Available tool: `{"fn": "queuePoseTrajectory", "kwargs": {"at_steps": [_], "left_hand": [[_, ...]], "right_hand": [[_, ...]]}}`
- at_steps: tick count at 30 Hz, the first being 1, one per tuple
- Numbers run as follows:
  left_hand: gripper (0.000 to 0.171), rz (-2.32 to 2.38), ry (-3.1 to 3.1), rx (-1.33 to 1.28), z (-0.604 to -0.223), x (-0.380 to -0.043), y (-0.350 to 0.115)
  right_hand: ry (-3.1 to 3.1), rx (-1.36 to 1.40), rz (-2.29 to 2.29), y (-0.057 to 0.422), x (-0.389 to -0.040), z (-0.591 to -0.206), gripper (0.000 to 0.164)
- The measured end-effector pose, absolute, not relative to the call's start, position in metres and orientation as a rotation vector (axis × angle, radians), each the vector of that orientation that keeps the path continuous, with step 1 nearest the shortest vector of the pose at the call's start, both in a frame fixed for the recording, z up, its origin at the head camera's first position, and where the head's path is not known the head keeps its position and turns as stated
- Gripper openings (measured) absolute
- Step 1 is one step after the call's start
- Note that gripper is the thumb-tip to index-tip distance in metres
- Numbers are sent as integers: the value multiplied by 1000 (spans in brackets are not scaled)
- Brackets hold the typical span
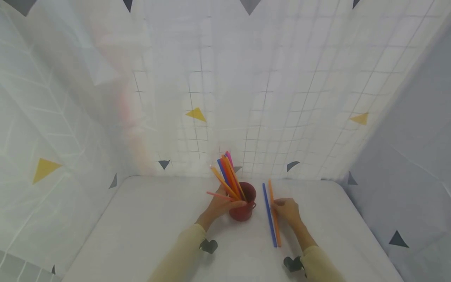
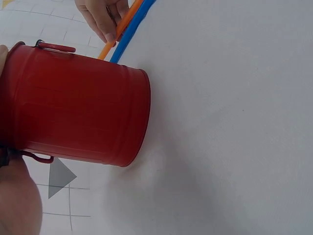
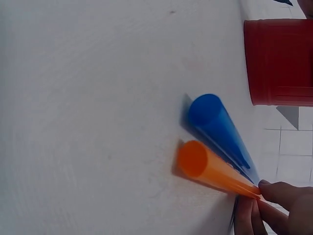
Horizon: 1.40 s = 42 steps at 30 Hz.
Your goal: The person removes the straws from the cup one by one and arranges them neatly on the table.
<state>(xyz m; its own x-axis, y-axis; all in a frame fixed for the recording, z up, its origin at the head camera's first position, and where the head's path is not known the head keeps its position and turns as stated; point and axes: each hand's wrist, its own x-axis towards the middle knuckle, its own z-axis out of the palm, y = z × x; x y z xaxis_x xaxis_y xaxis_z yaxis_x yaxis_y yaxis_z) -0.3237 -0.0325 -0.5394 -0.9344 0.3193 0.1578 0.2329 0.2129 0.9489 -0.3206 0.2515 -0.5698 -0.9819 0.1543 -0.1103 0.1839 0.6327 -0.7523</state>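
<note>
A small red bucket (image 1: 241,212) with side handles holds several coloured straws (image 1: 229,176), orange, blue, red and pink, leaning to the left. My left hand (image 1: 220,205) grips the bucket near its rim, thumb at the front and fingers behind. In the left wrist view, the bucket (image 2: 78,105) fills much of the left side. A pinkish straw (image 1: 218,195) sticks out sideways over that hand. To the right, my right hand (image 1: 288,210) pinches an orange straw (image 3: 220,174) at its middle. Close beside this lies a blue straw (image 3: 217,122) on the white table.
The white tabletop (image 1: 148,227) has rounded far corners. Behind it hangs a pale curtain (image 1: 282,98) with grid lines and triangles, and more fabric closes off both sides. A dark heart shape (image 1: 209,246) shows near the left sleeve, another (image 1: 292,264) near the right.
</note>
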Motion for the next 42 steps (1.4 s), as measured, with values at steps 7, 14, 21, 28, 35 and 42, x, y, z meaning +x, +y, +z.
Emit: {"fn": "queuePoseTrajectory", "kwargs": {"at_steps": [7, 14, 21, 28, 35, 42], "left_hand": [[83, 1841, 2390, 532, -537, -323, -32], [84, 1854, 2386, 511, -531, -321, -34], [86, 1838, 2387, 507, -535, -324, -34], [87, 1831, 2401, 511, -537, -325, -32], [85, 1843, 2401, 550, -544, -327, -32], [86, 1852, 2382, 572, -543, -326, -32]], "right_hand": [[2849, 254, -1230, 246, -319, -563, 34], [2853, 234, -1254, 240, -319, -560, 31], [2898, 187, -1228, 237, -319, -562, 27], [2925, 175, -1214, 237, -319, -563, 25], [2926, 157, -1217, 239, -317, -569, 25], [2926, 152, -1243, 241, -318, -572, 25]]}}
